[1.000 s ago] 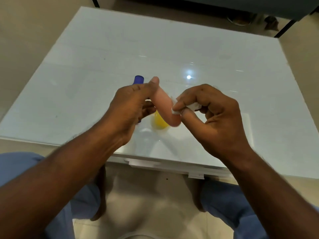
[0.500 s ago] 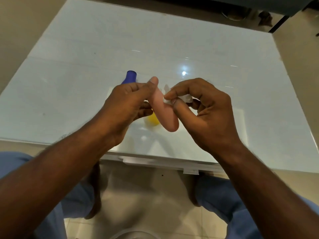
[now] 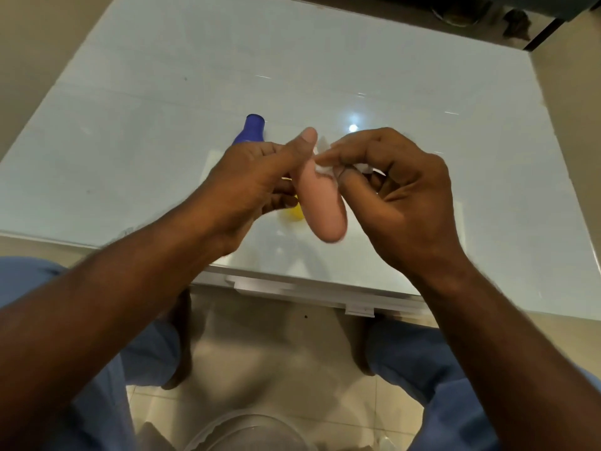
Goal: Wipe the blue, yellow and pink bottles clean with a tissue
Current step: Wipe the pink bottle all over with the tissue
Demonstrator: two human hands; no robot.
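Observation:
My left hand (image 3: 257,183) grips the pink bottle (image 3: 320,206) near its top, thumb stretched along it, and holds it tilted above the glass table (image 3: 162,125). My right hand (image 3: 400,193) pinches a white tissue (image 3: 325,166) against the bottle's upper part. The blue bottle (image 3: 252,130) stands on the table behind my left hand, mostly hidden. Only a small patch of the yellow bottle (image 3: 296,211) shows below my left fingers, beside the pink bottle.
The table's near edge (image 3: 309,289) runs just under my wrists, with my knees in blue trousers below it. A clear plastic container (image 3: 250,432) sits on the floor between my legs. Dark objects lie on the floor beyond the far right corner.
My right hand has slid the tissue up the pink bottle from its lower end toward the top. The left hand keeps the same hold.

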